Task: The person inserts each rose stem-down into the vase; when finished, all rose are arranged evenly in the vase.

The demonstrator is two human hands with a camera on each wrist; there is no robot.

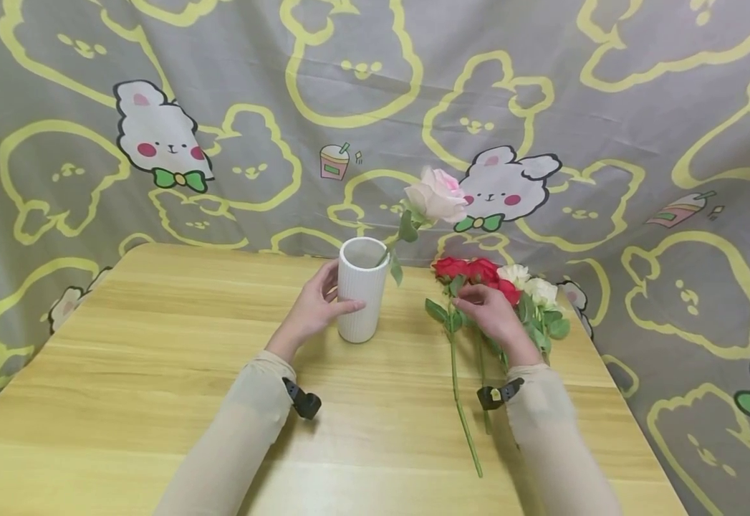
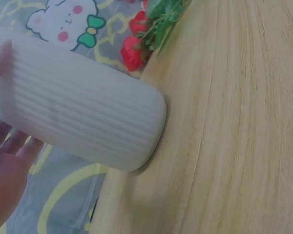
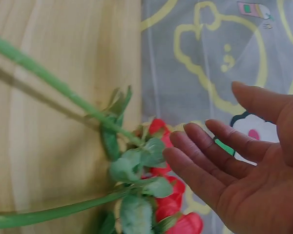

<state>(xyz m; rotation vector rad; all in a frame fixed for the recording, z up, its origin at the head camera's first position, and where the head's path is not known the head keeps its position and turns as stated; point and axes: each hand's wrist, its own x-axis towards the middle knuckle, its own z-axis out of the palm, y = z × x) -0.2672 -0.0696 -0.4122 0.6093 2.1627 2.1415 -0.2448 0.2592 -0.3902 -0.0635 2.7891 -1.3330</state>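
Note:
A white ribbed vase [image 1: 358, 308] stands upright on the table, and my left hand [image 1: 310, 307] grips its side, thumb across the front and fingers behind. One pale pink rose [image 1: 438, 195] leans out of the vase's mouth to the right. My right hand [image 1: 493, 315] is over the red roses [image 1: 481, 269], which lie on the table right of the vase. In the right wrist view its fingers [image 3: 200, 178] are spread, fingertips close to the leaves, with no stem between them. A long green stem [image 1: 457, 401] runs toward the front edge.
White roses [image 1: 542, 292] lie beside the red ones at the table's right edge. Behind the wooden table [image 1: 155, 358] hangs a grey curtain [image 1: 252, 72] printed with cartoon animals. Each wrist wears a small black camera [image 1: 302, 400].

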